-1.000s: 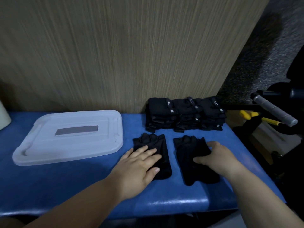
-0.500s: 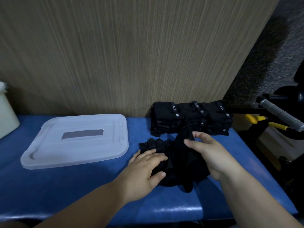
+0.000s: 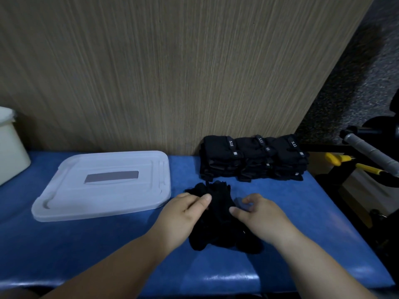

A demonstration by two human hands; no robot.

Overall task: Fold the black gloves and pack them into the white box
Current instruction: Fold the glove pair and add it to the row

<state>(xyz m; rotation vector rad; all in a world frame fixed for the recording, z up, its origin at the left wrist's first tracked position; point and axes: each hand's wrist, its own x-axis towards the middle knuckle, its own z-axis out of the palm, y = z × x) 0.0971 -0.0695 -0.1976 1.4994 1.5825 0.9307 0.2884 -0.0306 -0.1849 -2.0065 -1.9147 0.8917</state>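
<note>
Both hands were on the black gloves (image 3: 218, 229) in the middle of the blue table (image 3: 86, 244). Far left stood the white box (image 3: 10, 147), and next to it a white lid (image 3: 103, 184) lay flat. Then the left hand (image 3: 183, 212) pinched the gloves' top edge. The right hand (image 3: 259, 214) touched them with its thumb, fingers curled. I could not tell if it held them. Behind, a stack of gloves (image 3: 252, 158) sat by the wall.

Two bare, unsleeved forearms (image 3: 121, 264)
</note>
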